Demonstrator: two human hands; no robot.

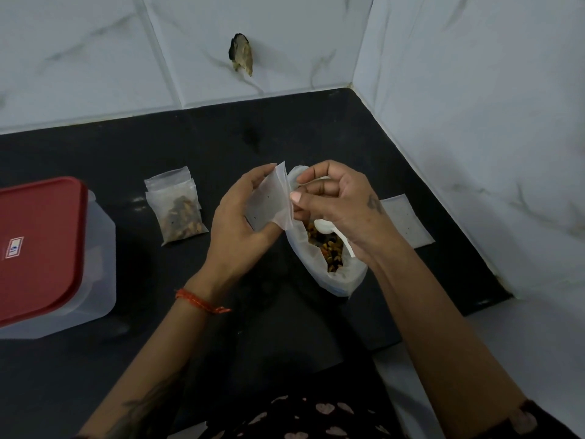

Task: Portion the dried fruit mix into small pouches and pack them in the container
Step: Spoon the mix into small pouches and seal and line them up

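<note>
Left hand (240, 217) gripping an empty small pouch (272, 201), right hand (335, 201) pinching its open edge, both above the large bag of dried fruit mix (326, 251) holding a white spoon (326, 228) on the black worktop (221, 137); filled pouches (180, 213) stacked left; red-lidded container (41, 245) far left, closed; flat spare pouch (405, 220) right.

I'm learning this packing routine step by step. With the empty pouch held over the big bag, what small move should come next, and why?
Probably pull the pouch mouth open. The left hand holds the empty pouch, the right hand pinches its edge, and it looks flat. The white spoon waits in the dried fruit mix bag, so scooping likely follows.
</note>
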